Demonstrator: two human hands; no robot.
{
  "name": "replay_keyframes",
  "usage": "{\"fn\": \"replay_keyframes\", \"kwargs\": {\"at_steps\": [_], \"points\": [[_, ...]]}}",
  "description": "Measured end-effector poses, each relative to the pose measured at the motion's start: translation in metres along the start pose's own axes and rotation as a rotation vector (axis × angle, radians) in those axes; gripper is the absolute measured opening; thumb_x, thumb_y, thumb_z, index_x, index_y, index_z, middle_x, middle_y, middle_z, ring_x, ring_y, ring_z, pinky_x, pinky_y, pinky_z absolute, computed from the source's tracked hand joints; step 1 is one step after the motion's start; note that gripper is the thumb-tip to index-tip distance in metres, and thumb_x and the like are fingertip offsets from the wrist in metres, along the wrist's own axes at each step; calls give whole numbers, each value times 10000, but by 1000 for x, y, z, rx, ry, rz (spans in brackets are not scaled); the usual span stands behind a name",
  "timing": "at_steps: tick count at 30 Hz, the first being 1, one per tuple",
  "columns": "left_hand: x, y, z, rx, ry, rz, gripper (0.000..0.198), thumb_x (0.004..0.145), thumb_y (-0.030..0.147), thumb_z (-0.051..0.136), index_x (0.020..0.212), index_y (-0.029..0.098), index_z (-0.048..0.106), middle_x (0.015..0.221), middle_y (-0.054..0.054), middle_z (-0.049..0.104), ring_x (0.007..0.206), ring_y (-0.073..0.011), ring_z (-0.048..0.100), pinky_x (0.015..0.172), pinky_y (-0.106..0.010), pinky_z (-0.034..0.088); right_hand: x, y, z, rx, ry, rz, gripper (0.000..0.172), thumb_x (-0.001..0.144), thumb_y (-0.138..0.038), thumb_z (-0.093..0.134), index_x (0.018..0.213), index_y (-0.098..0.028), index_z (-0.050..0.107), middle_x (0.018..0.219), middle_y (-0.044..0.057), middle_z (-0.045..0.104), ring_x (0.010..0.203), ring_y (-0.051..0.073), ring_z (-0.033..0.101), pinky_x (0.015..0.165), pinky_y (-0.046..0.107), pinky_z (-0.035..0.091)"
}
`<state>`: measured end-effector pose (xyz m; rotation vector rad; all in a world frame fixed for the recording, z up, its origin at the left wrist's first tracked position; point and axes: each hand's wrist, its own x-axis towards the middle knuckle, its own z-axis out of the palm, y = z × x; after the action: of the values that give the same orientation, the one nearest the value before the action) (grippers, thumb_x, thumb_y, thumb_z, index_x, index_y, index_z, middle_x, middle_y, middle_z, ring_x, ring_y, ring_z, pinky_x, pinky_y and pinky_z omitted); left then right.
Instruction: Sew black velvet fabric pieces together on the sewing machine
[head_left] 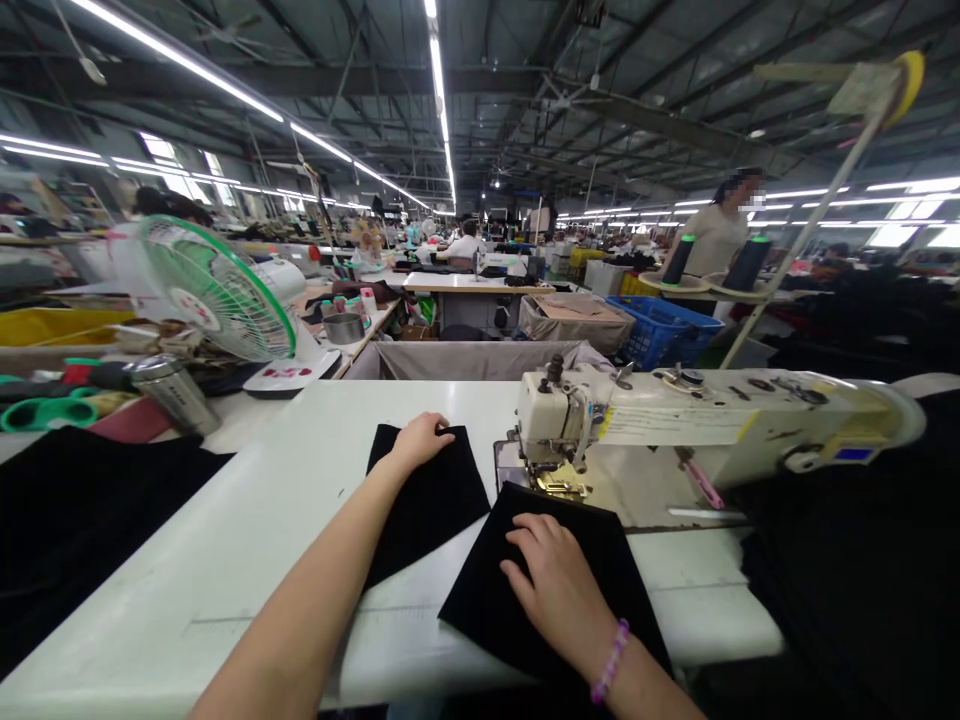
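Observation:
My left hand [424, 440] is at the top edge of a black fabric piece [427, 510] on the white sewing table, its fingers bent over that edge and the thumb on the near side. My right hand [551, 575], with a beaded bracelet [611, 660] at the wrist, lies with fingers apart on a second black fabric piece [480, 590]. This piece's top edge lies just in front of the sewing machine [562, 415], close to its golden needle plate [559, 487]. The two pieces nearly touch at one corner.
More black fabric lies at left [90, 520] and is heaped at right [862, 580]. A green-rimmed fan [217, 290] and a steel flask [176, 395] stand at left. Thread cones [679, 262] rise behind the machine. A blue basket [664, 330] and a person [712, 240] are beyond.

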<state>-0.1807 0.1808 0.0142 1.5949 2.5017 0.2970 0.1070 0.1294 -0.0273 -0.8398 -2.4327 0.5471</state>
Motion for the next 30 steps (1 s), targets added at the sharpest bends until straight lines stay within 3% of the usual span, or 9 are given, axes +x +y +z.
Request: {"fn": "replay_keyframes", "kwargs": {"at_steps": [5,8,12,15,17,19,22,25,30], "points": [[-1,-8,-16,-169,-116,116,289,936,357,646,1138,150,639,1119,-73,676,953,-210,671,837,-422,578,12,2,-10,210,23,53,161,876,-165,590,982,-171,711,1095,137,714,1072,324,642,995,519,475],[-28,-5,-42,-286,-69,268,170,922,270,609,1039,159,662,1030,-50,713,958,-207,678,908,-406,551,27,-4,-7,304,51,86,293,947,-280,529,1198,-178,639,1207,129,692,1137,276,638,1032,456,472],[-73,3,-83,-401,-13,464,252,859,276,556,1068,207,678,1108,-32,733,1052,-205,664,1005,-348,492,60,-22,0,582,70,103,513,908,-406,585,1362,-176,521,1405,142,574,1294,267,528,1102,425,388],[-97,11,-104,-398,52,557,250,867,369,571,1015,221,706,1041,-25,745,1005,-206,664,983,-337,481,84,-40,6,784,13,95,390,888,-451,571,1135,-160,649,1057,80,699,997,231,632,890,344,486],[-107,15,-111,-375,126,569,241,872,406,574,931,218,713,946,-18,746,922,-200,666,928,-322,492,91,-52,8,847,-28,105,338,896,-476,536,889,-167,674,740,3,625,723,173,576,671,281,463],[-111,18,-115,-364,222,522,248,868,413,565,841,206,699,861,-16,733,846,-193,657,867,-307,500,91,-60,10,909,-58,129,361,878,-500,553,738,-175,625,612,-37,502,608,134,465,566,255,382],[-108,16,-116,-361,343,437,263,860,401,540,771,194,675,826,-22,727,808,-190,651,833,-298,501,80,-67,13,980,-98,183,400,837,-537,601,645,-191,539,572,-62,388,565,107,360,518,248,295],[-94,11,-114,-318,359,408,286,860,416,521,792,189,681,859,-29,742,824,-192,661,833,-289,502,67,-67,16,1014,-115,252,459,790,-570,655,587,-206,462,558,-71,319,560,100,331,517,249,279],[-46,7,-108,-179,291,430,295,855,442,542,857,216,732,944,-29,758,910,-217,674,862,-297,498,42,-66,22,1087,-225,376,519,762,-698,612,661,-194,538,578,-19,531,566,153,562,554,269,443]]}}
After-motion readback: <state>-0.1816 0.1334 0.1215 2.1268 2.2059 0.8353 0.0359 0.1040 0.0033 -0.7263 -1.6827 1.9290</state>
